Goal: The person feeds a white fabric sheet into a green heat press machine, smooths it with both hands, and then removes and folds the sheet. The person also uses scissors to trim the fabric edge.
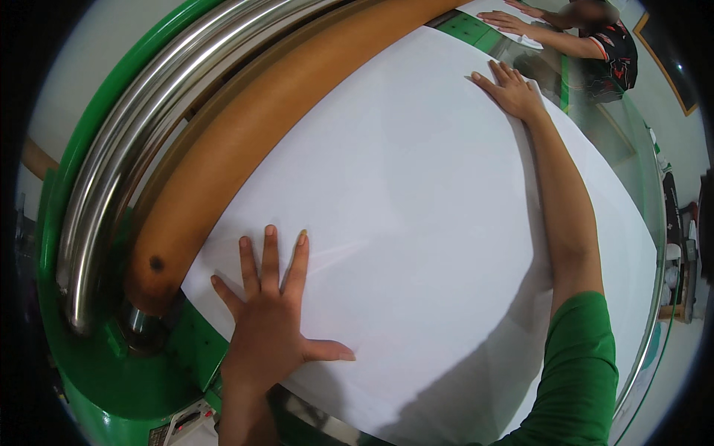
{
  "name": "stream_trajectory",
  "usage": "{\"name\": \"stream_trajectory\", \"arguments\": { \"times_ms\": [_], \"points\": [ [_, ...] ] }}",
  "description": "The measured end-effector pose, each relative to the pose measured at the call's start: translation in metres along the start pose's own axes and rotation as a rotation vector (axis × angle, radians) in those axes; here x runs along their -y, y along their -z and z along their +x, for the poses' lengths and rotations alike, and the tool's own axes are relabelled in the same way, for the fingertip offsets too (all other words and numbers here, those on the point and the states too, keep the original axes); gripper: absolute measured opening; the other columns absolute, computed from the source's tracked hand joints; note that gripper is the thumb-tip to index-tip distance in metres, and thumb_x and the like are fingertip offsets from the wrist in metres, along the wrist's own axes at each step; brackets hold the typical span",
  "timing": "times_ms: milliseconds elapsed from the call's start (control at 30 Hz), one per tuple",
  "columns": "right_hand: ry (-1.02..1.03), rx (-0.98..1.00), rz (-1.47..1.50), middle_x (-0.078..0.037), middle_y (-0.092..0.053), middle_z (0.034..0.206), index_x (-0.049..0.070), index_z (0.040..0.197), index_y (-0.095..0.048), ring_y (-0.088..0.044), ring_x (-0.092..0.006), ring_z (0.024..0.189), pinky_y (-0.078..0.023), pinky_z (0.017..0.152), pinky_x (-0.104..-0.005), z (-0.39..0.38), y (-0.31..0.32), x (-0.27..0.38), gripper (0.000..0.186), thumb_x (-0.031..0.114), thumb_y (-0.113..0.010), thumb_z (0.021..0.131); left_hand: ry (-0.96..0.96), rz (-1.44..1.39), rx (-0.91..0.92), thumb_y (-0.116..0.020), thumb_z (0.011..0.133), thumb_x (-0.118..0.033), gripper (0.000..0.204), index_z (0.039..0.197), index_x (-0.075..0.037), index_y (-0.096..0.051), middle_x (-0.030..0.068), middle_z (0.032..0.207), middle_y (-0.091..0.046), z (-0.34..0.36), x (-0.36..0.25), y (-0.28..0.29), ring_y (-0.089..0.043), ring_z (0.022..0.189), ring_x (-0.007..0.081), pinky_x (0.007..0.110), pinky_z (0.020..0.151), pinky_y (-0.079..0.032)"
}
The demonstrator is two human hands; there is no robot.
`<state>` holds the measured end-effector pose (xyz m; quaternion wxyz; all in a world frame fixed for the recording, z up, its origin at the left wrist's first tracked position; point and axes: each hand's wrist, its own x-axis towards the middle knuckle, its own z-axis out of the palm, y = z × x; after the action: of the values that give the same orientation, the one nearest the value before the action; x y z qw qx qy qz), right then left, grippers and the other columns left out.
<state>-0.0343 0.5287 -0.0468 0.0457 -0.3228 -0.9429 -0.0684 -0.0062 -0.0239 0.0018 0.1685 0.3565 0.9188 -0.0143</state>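
A large white sheet (394,208), whether cloth or paper I cannot tell, spreads over the work surface in front of me. My left hand (269,323) lies on its near left part, fingers spread wide and thumb pointing right. Faint creases run across the sheet beside that hand's fingertips. Farther off, my right hand (512,91) rests flat near the sheet's far right edge, its arm stretched across the sheet in a green sleeve (576,364). Neither hand holds anything. Along the left, the sheet's edge meets a long tan padded roller (253,134).
Shiny metal rollers (104,230) and a green machine frame (67,178) curve along the left. A co-worker's hands (513,18) touch white material at the far end. A glass-like panel (628,149) lies right of the sheet. A control box (186,424) sits at the lower left.
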Motion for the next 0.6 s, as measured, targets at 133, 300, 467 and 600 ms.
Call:
{"name": "stream_trajectory", "arguments": {
  "times_ms": [133,300,467,600],
  "points": [
    [-0.036,0.003,0.031,-0.01,-0.028,0.176,0.02,0.168,-0.034,-0.025,-0.0343,0.162,-0.024,0.128,-0.0589,-0.0018,0.0029,0.0043,0.108,0.095,-0.032,0.09,0.014,0.026,0.024,-0.078,0.032,-0.091,0.173,0.171,-0.009,-0.016,0.0327,0.175,-0.003,0.0008,-0.0006,0.0001,0.002,0.159,0.0593,0.089,0.112,-0.007],
    [-0.029,-0.021,0.055,-0.011,-0.028,0.175,0.018,0.167,-0.035,-0.024,-0.0342,0.162,-0.023,0.128,-0.0585,-0.0035,0.0016,0.0048,0.11,0.095,-0.033,0.089,0.032,0.031,0.052,-0.078,0.032,-0.091,0.173,0.171,-0.009,-0.015,0.0321,0.175,-0.003,-0.0002,-0.0016,-0.0011,0.003,0.159,0.0589,0.089,0.112,-0.007],
    [-0.023,-0.023,0.056,-0.011,-0.029,0.175,0.017,0.167,-0.035,-0.025,-0.0334,0.162,-0.024,0.128,-0.0577,-0.005,-0.0008,0.0027,0.11,0.095,-0.033,0.089,0.04,0.038,0.032,-0.081,0.03,-0.087,0.175,0.171,-0.009,-0.014,0.0301,0.176,-0.002,-0.0022,-0.0039,-0.0025,0.005,0.16,0.0565,0.088,0.112,-0.006],
    [-0.034,-0.02,0.051,-0.011,-0.028,0.175,0.017,0.167,-0.035,-0.024,-0.0335,0.162,-0.023,0.128,-0.057,-0.0044,-0.0012,0.0036,0.111,0.095,-0.033,0.089,0.065,0.018,0.071,-0.082,0.028,-0.084,0.176,0.171,-0.009,-0.013,0.0296,0.176,-0.001,-0.0018,-0.0043,0.0001,0.006,0.161,0.0546,0.088,0.113,-0.005]
  ]
}}
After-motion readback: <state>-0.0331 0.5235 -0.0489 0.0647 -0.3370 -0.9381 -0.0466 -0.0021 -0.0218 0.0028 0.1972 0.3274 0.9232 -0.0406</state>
